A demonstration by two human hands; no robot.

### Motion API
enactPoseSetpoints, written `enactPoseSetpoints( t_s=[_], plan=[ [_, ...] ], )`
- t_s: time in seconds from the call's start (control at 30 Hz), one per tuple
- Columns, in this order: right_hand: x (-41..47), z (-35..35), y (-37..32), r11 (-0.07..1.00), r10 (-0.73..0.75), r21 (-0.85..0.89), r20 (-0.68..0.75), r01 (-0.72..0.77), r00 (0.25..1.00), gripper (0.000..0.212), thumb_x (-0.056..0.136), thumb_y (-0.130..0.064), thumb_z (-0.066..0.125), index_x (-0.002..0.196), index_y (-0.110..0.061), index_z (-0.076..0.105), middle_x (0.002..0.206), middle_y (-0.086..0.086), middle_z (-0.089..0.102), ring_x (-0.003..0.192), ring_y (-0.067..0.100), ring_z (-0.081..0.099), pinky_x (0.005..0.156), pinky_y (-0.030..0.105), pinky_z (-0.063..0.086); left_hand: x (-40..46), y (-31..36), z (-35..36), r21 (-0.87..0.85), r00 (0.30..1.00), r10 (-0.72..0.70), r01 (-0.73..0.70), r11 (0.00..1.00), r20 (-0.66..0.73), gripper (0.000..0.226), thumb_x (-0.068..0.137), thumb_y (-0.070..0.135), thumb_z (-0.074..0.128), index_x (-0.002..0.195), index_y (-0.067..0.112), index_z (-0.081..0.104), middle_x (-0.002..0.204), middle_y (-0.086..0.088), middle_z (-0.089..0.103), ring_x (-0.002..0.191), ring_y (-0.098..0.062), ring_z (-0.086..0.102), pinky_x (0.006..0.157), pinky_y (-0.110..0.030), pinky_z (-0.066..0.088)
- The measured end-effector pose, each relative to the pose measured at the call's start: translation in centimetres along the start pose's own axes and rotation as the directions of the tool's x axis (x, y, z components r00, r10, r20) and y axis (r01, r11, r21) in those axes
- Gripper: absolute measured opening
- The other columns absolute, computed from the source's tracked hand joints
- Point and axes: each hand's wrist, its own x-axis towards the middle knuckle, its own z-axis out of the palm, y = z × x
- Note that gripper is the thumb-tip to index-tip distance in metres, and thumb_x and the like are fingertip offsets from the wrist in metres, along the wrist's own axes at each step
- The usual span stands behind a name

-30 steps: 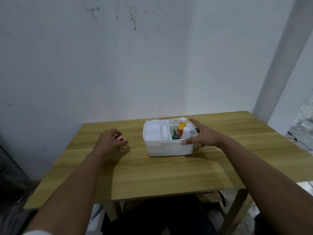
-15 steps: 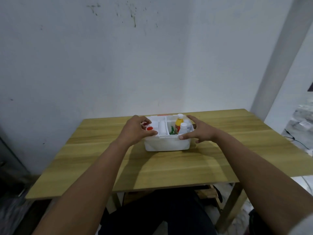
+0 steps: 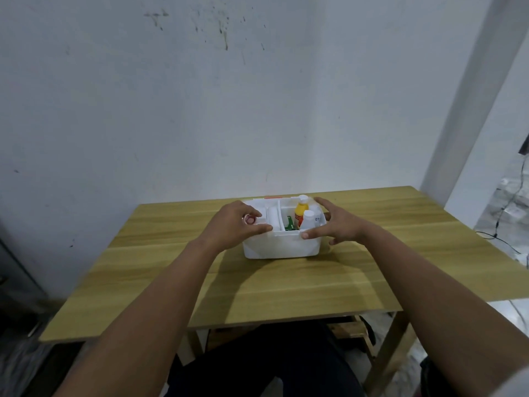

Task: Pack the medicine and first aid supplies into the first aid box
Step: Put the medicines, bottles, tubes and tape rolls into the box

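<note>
A white first aid box (image 3: 282,246) stands open on the wooden table (image 3: 257,287). Inside its right compartment stand a yellow bottle with a white cap (image 3: 301,212) and a white bottle (image 3: 308,219); a green item (image 3: 290,224) lies beside them. My left hand (image 3: 234,224) hovers over the box's left compartment, fingers closed around a small red-and-white item (image 3: 249,219). My right hand (image 3: 335,223) rests on the box's right rim, thumb on the front edge, fingers spread along the side.
A white wall stands behind the table. A pale pillar (image 3: 469,116) rises at the right. Cables (image 3: 503,213) lie on the floor at the right. Dark legs show under the table's near edge.
My left hand carried the small red-and-white item from the table left of the box to above the box's left compartment. My right hand stayed on the box's right side.
</note>
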Motion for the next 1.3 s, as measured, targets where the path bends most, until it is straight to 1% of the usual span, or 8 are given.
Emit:
enactPoseSetpoints(
  t_s=[0.2, 0.47, 0.67, 0.77, 0.83, 0.97, 1.17, 1.3],
  plan=[
    [0.2, -0.1, 0.1, 1.000, 0.007, -0.008, 0.000, -0.007, 1.000, 0.133, 0.051, -0.057, 0.097, 0.157, -0.049, 0.018, 0.143, -0.007, 0.054, 0.125, 0.022, 0.056, 0.086, 0.051, 0.063, -0.2, -0.6, 0.2, -0.011, 0.991, 0.063, -0.064, 0.998, -0.115, 0.016, 0.085, 0.041, 0.078, 0.088, 0.026, 0.080, 0.096, 0.010, 0.062, 0.094, -0.007, 0.060, 0.079, -0.032, 0.048],
    [0.6, -1.1, 0.2, 0.998, 0.018, 0.055, 0.011, -0.019, 1.000, 0.130, 0.050, -0.062, 0.093, 0.158, -0.043, 0.022, 0.135, -0.004, 0.063, 0.117, 0.018, 0.064, 0.089, 0.049, 0.062, 0.3, -0.6, -0.1, -0.082, 0.996, -0.008, 0.000, 0.997, -0.094, 0.012, 0.079, 0.036, 0.082, 0.076, 0.028, 0.074, 0.091, 0.011, 0.068, 0.091, -0.005, 0.060, 0.075, -0.032, 0.049],
    [1.4, -1.7, -0.6, 0.967, 0.078, 0.249, -0.079, -0.056, 0.994, 0.091, 0.074, -0.084, 0.056, 0.147, -0.032, 0.047, 0.131, -0.002, 0.064, 0.106, 0.019, 0.067, 0.095, 0.052, 0.058, 2.7, -1.3, -0.2, -0.025, 0.978, -0.047, 0.043, 0.999, -0.201, 0.014, 0.093, 0.033, 0.067, 0.092, 0.020, 0.074, 0.096, 0.009, 0.070, 0.094, -0.010, 0.063, 0.082, -0.034, 0.052],
    [2.7, -1.8, -0.8, 0.944, 0.142, 0.314, -0.116, -0.099, 0.983, 0.092, 0.077, -0.091, 0.045, 0.144, -0.029, 0.052, 0.118, -0.004, 0.068, 0.106, 0.022, 0.067, 0.080, 0.041, 0.058, 4.6, -2.4, 0.0, -0.124, 0.959, -0.182, 0.158, 0.980, -0.218, 0.018, 0.095, 0.032, 0.064, 0.096, 0.017, 0.074, 0.094, 0.007, 0.071, 0.090, -0.011, 0.065, 0.082, -0.035, 0.055],
    [4.0, -1.9, -0.7, 0.929, 0.192, 0.345, -0.135, -0.135, 0.972, 0.092, 0.079, -0.091, 0.042, 0.141, -0.024, 0.054, 0.114, -0.002, 0.068, 0.103, 0.023, 0.067, 0.073, 0.038, 0.056, 5.9, -3.0, 0.4, -0.241, 0.937, -0.318, 0.279, 0.930, -0.145, 0.025, 0.097, 0.037, 0.062, 0.104, 0.016, 0.073, 0.100, 0.004, 0.072, 0.093, -0.014, 0.066, 0.080, -0.034, 0.054],
    [7.2, -1.8, 0.2, 0.895, 0.270, 0.392, -0.096, -0.213, 0.958, 0.093, 0.079, -0.090, 0.046, 0.137, -0.018, 0.057, 0.118, 0.005, 0.068, 0.107, 0.030, 0.067, 0.085, 0.045, 0.057, 8.3, -3.6, 1.8, -0.415, 0.852, -0.510, 0.508, 0.755, 0.117, 0.050, 0.096, 0.057, 0.057, 0.124, 0.017, 0.065, 0.114, -0.002, 0.068, 0.090, -0.016, 0.065, 0.072, -0.033, 0.053],
    [11.5, -1.2, 1.4, 0.864, 0.325, 0.442, -0.118, -0.243, 0.938, 0.080, 0.083, -0.082, 0.053, 0.118, -0.011, 0.067, 0.116, 0.014, 0.074, 0.111, 0.036, 0.070, 0.099, 0.050, 0.055, 11.1, -5.4, 3.1, -0.580, 0.736, -0.569, 0.660, 0.478, 0.368, 0.061, 0.084, 0.079, 0.053, 0.094, 0.019, 0.059, 0.093, -0.011, 0.078, 0.096, -0.034, 0.075, 0.094, -0.048, 0.056],
    [13.0, -1.3, 1.5, 0.846, 0.304, 0.490, -0.122, -0.209, 0.945, 0.085, 0.083, -0.078, 0.058, 0.111, 0.002, 0.068, 0.101, 0.021, 0.070, 0.088, 0.029, 0.064, 0.082, 0.037, 0.051, 12.5, -5.6, 3.4, -0.619, 0.755, -0.570, 0.625, 0.475, 0.325, 0.061, 0.086, 0.079, 0.050, 0.096, 0.019, 0.060, 0.094, -0.006, 0.073, 0.096, -0.032, 0.074, 0.089, -0.044, 0.058]
  ],
)
